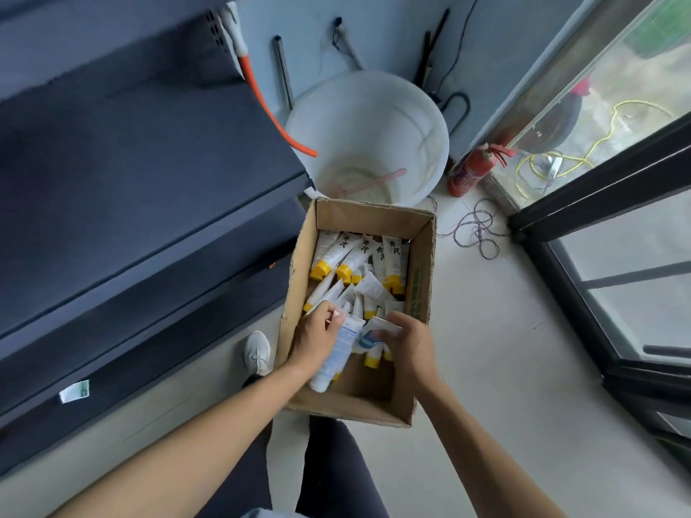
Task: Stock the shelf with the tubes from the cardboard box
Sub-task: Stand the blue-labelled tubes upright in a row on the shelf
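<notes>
You are reaching into the cardboard box (420,293): your left hand (316,336) is gripping a tube (338,358), your right hand (409,340) is pinching another tube (377,326). They are probably light, soft and slick; hold them mid-body.

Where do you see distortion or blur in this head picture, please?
Head view: wide-angle bending curves the shelf edges and window frame; both hands, left hand and right hand, are slightly soft over the tubes, whose print stays legible.

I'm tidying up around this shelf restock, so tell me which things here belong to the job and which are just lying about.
Part of the job:
cardboard box
tubes
shelf
left hand, gripping tubes
right hand, gripping tubes

Just lying about:
white bucket
fire extinguisher
orange hose
tangled wire
</notes>
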